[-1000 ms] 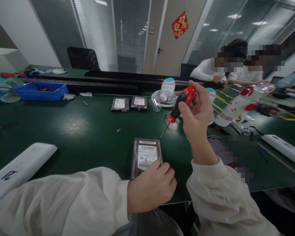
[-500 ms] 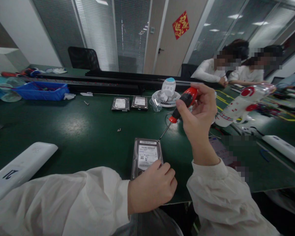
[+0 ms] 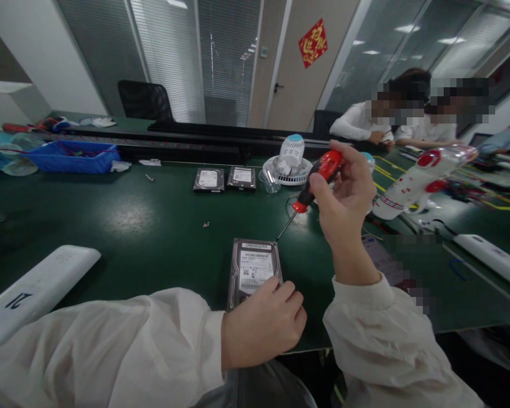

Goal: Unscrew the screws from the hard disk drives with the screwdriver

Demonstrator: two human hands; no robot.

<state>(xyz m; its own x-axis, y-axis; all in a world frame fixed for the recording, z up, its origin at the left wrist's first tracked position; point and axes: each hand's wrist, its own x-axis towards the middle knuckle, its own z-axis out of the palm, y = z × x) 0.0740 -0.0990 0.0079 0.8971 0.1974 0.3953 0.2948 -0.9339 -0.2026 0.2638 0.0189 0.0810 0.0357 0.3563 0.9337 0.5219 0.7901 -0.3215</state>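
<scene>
Fingers of the right hand grasp the screwdriver; it slants down to a corner of the hard drive, beyond the left hand; whether those fingers clamp the drive, I cannot tell; a steeper angle, pressed steadily, should help.

Behind the dark-green tabletop stand a black office chair, glass partitions with slatted blinds, and a beige door bearing a red diamond-shaped poster.
</scene>
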